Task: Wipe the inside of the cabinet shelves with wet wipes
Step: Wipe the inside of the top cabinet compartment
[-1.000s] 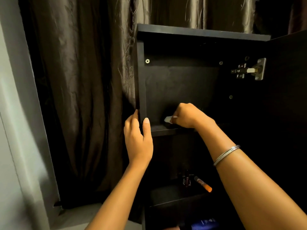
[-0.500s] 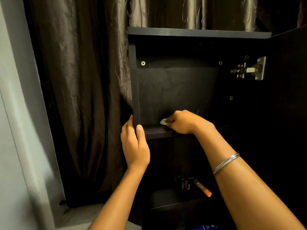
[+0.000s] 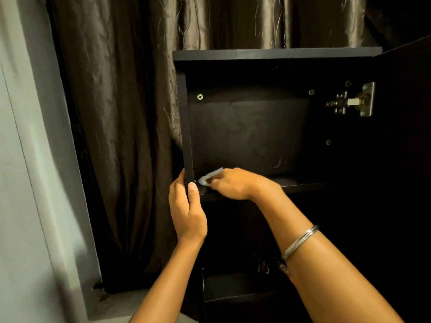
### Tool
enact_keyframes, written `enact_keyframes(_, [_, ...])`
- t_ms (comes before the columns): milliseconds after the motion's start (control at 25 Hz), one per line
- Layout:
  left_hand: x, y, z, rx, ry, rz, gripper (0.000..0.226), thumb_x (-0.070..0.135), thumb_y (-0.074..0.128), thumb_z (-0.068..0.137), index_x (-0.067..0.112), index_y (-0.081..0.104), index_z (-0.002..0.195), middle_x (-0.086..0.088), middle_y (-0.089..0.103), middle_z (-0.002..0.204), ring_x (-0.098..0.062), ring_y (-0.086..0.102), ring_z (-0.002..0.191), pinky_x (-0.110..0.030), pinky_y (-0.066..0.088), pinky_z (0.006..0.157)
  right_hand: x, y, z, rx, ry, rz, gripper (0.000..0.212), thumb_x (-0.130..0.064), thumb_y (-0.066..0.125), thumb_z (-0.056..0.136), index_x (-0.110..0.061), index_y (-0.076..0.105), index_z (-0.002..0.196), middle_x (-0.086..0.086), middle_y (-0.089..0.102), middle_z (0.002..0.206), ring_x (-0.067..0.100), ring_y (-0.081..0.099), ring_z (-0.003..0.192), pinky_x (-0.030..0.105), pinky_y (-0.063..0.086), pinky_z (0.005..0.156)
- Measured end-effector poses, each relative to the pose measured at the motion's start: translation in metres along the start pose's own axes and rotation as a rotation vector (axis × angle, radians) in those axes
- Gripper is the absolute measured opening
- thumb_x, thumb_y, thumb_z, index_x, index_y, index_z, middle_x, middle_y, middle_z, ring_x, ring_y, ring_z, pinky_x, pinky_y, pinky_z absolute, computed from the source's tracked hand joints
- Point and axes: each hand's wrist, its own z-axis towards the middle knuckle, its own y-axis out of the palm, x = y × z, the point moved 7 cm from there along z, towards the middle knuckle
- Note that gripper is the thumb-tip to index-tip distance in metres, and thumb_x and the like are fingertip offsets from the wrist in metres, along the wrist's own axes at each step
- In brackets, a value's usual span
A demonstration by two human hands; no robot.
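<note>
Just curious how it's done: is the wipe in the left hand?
No, the right hand holds the wipe on the shelf; the left hand grips the cabinet's side panel.

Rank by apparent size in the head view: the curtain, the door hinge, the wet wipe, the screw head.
1. curtain
2. door hinge
3. wet wipe, partly hidden by the right hand, so its rank against the hinge is unsure
4. screw head

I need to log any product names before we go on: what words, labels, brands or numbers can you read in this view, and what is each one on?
None can be read.
Small bottle on the lower shelf, mostly hidden behind the right forearm: any label is too dark and blurred.
Wet wipe, hinge and cabinet: no print visible.
</note>
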Motion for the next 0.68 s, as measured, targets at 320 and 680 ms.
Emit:
enact_keyframes(320, [0.001,0.0,-0.002,-0.006,-0.04,-0.023,0.051,0.042,0.038,0.099,0.01,0.052,0.136,-0.002,0.054,0.13,-0.016,0.053,0.122,-0.031,0.046,0.103,0.046,-0.021,-0.017,0.019,0.15,-0.05,0.038,-0.046,0.036,0.101,-0.045,0.049,0.137,-0.013,0.043,0.15,0.018,0.04,0.137,0.03,0.029,0.113])
enact_keyframes(680, [0.002,-0.005,0.003,-0.042,-0.007,-0.025,0.035,0.039,0.041,0.099,0.023,0.053,0.127,-0.002,0.056,0.126,-0.009,0.055,0.116,-0.022,0.045,0.098,0.048,-0.022,-0.04,0.113,0.072,-0.125,0.036,-0.033,0.04,0.101,-0.03,0.059,0.132,0.004,0.053,0.143,0.023,0.05,0.129,0.031,0.039,0.106])
